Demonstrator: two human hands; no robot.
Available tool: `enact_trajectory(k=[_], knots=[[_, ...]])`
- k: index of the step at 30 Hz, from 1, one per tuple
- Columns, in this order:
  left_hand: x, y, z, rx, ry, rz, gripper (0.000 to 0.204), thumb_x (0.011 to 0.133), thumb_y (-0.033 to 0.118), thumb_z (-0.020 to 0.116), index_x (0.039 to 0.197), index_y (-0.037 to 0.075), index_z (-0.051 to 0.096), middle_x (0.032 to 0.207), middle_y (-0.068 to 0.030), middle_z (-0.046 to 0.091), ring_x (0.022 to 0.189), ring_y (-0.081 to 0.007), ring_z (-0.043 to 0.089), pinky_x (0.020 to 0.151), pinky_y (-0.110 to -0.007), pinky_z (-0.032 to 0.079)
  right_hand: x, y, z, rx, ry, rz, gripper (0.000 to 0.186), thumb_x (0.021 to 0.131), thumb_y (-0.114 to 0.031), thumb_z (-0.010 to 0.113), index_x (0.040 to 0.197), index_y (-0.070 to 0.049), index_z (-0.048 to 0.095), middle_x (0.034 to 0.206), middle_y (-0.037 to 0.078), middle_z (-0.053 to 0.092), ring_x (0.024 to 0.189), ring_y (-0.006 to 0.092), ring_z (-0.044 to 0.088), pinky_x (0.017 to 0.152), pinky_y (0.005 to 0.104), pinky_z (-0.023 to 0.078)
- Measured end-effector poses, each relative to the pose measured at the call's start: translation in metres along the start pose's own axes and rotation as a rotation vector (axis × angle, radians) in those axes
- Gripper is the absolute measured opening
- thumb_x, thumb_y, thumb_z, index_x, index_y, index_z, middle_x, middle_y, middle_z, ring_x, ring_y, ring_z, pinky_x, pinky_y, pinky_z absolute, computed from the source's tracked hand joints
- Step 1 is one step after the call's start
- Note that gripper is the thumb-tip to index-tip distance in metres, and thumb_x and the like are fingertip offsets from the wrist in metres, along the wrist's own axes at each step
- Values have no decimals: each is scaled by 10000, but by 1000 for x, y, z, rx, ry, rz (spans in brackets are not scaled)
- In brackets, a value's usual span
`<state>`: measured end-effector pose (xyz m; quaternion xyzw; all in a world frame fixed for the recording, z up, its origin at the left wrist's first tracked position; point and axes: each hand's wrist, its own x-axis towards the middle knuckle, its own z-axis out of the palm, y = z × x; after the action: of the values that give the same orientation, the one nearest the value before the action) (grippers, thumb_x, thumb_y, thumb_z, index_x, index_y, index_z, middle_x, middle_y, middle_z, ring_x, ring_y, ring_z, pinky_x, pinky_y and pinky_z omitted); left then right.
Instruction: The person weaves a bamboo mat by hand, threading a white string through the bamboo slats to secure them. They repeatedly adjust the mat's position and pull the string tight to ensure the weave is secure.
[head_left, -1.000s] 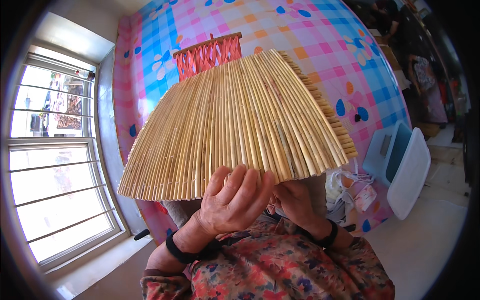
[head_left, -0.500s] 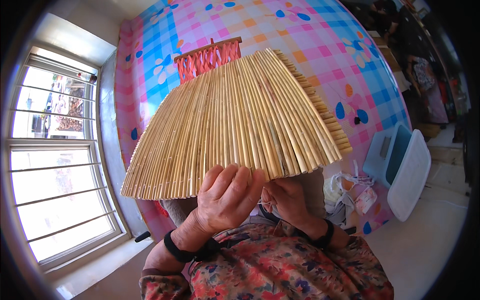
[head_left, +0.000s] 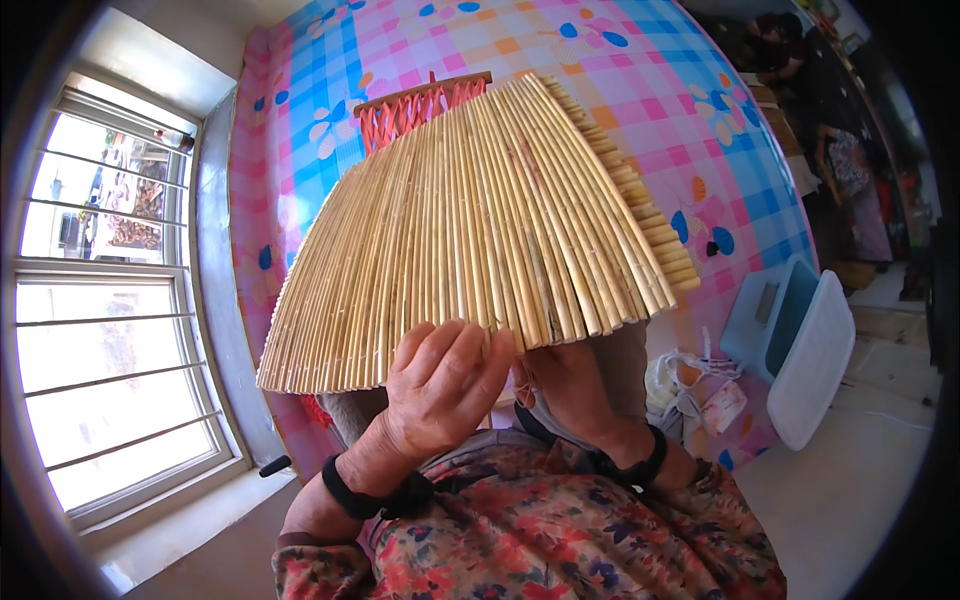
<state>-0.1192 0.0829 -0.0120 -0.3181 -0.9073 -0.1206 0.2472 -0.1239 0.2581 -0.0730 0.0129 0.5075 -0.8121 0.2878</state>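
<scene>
A broad mat of straw-coloured reed stalks (head_left: 450,230), laid side by side, fans out in front of me, its near edge over my lap. My left hand (head_left: 450,385) is closed on that near edge, with the fingers bent over the stalk ends and the thumb side toward the middle. Just right of it, my right hand (head_left: 575,390) is under the edge, fingers curled and partly hidden by the stalks. A thin pale thread (head_left: 523,394) shows beside its fingers; whether they pinch it I cannot tell. A second layer of stalks (head_left: 660,225) sticks out along the right side.
Beyond the mat stands a wooden-barred piece with woven red straps (head_left: 425,112). A plaid, flowered sheet (head_left: 640,110) covers the surface below. At right are a blue bin (head_left: 750,315), a white lid (head_left: 815,360) and crumpled cloths (head_left: 690,385). A barred window (head_left: 110,380) is at left.
The mat's near edge has risen slightly in view, and its left corner has shifted right. My right hand's fingers are further under the edge. The left hand keeps its grip.
</scene>
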Motion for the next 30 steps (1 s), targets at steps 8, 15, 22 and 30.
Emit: enact_trajectory(k=[8,15,22,30], knots=[[-9,-4,2,-45,13,-46,432,720,110,656,1133,-15,655,1028,-101,588,948,-247,598,801,-397,510,11,-3,10,14,-25,-67,194,1041,-159,500,930,-12,565,695,22,540,571,106,549,502,268,468],[-21,-8,12,-66,33,-41,462,745,113,621,1178,-49,609,1042,-121,589,961,-273,603,817,-407,507,18,-10,3,4,-29,7,107,994,-74,523,926,-16,580,695,26,540,555,124,548,513,287,497],[-28,-9,25,7,-17,-8,482,775,113,610,1227,-47,565,1095,-138,556,990,-286,596,818,-393,503,25,0,-8,12,-23,37,141,975,-124,546,894,-17,591,649,21,519,518,121,505,503,290,479],[-13,-14,18,144,-77,-9,437,791,119,599,1202,-25,564,1007,-96,546,904,-243,572,771,-363,481,32,-7,-18,-124,-117,12,211,1003,-203,572,914,-16,613,667,0,512,522,80,476,477,260,448]])
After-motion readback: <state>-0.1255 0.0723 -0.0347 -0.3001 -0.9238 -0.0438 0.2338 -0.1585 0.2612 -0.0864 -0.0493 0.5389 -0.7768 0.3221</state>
